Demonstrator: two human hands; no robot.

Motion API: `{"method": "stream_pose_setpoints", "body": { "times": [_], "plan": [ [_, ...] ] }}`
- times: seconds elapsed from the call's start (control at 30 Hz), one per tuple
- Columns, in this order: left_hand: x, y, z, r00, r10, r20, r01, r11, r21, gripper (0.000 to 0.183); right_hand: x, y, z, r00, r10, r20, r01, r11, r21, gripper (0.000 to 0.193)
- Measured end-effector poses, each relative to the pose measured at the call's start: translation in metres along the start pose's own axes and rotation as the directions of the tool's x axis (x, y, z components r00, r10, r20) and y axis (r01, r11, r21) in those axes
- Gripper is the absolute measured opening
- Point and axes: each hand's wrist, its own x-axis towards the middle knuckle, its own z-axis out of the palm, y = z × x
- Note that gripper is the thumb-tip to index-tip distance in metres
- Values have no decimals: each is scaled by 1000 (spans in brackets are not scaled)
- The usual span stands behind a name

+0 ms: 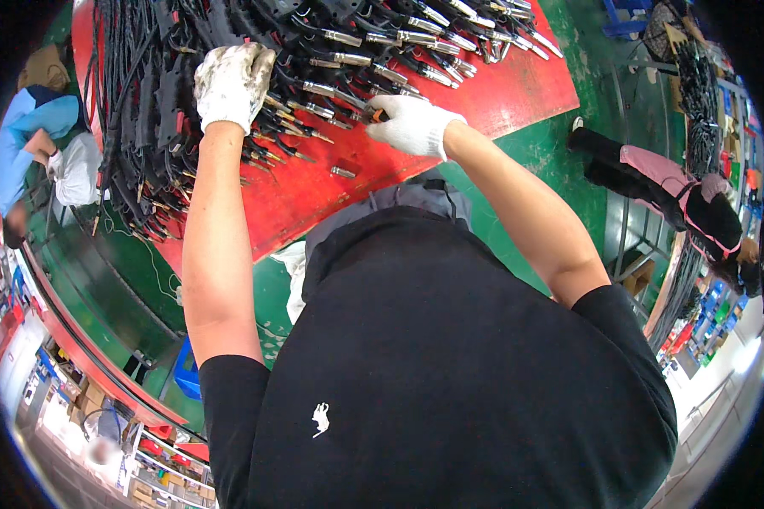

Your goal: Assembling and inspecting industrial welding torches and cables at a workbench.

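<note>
My left hand (233,85), in a stained white work glove, is closed over the pile of black welding torches (348,25). Its fingers are curled, and what lies inside them is hidden. To the right, my right hand (412,125), in a cleaner white glove, is closed on a small orange-and-black object (380,114), mostly covered by the fingers. Silver nozzles (390,75) on the torch ends lie just beyond that hand. Between my arms, brass-coloured torch tips (284,127) point toward me. A loose silver nozzle (343,172) rests on the red tabletop (518,93).
Black cables (115,76) hang over the table's left side. A person in light blue (34,127) is at the left, and another in pink and black (666,174) at the right. A blue bin (187,371) stands low at left. Racks with cables (696,85) line the right.
</note>
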Motion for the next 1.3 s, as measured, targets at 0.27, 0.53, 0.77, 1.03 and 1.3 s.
{"method": "stream_pose_setpoints", "body": {
  "times": [0.27, 0.53, 0.77, 1.03, 1.3],
  "plan": [
    [0, 2, -8, 995, -96, -18, 94, 990, -110, 38, -2, -4, -11, 988, 37, 149, -95, 911, 403, 46],
    [45, -21, -2, 786, -530, 317, 618, 693, -372, 72, -20, -16, -28, 943, -159, 293, -159, 557, 815, 21],
    [82, -17, 19, 700, -552, 453, 709, 617, -342, 78, -12, -28, 8, 943, -190, 274, -157, 473, 867, 25],
    [89, -14, 50, 713, -602, 359, 701, 616, -359, 67, -26, -32, 16, 994, -59, 95, -31, 667, 744, 13],
    [97, 11, 39, 661, -645, 383, 750, 563, -346, 67, -37, -27, 9, 965, -63, 254, -208, 406, 890, 14]
  ]
}}
